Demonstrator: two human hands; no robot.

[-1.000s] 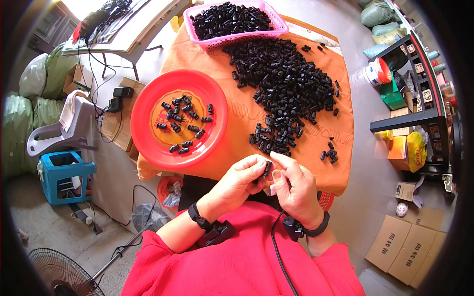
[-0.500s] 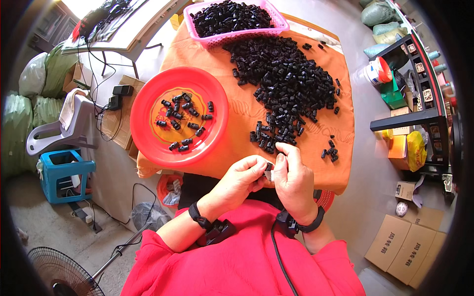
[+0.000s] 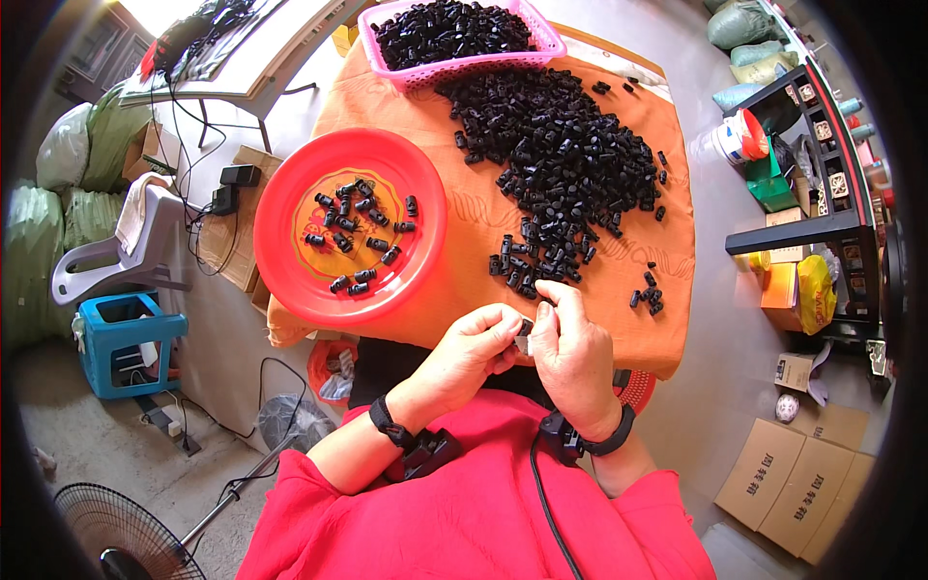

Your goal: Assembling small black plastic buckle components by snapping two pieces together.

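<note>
Close to the table's front edge my two hands meet. My left hand (image 3: 476,345) pinches a small black cord lock (image 3: 525,327) between thumb and fingertips, and a whitish bit shows just below it. My right hand (image 3: 572,353) is against its other side, thumb and forefinger bent together; what they grip is too small to make out. Beyond my fingers spreads a big heap of black cord lock parts (image 3: 570,164). To the left, a red plastic plate (image 3: 411,280) carries several black cord locks (image 3: 363,204), grouped mostly in its middle.
A pink basket (image 3: 464,70) full of black parts stands at the table's far edge. Orange cloth (image 3: 464,232) covers the table. A few loose parts (image 3: 648,292) lie at the right. On the floor are a blue stool (image 3: 126,348), a fan (image 3: 126,532) and flattened cardboard (image 3: 793,483).
Both hands stay nearly in place, with only a slight shift of the right fingers. The small cord lock remains between them, and the view has moved very slightly.
</note>
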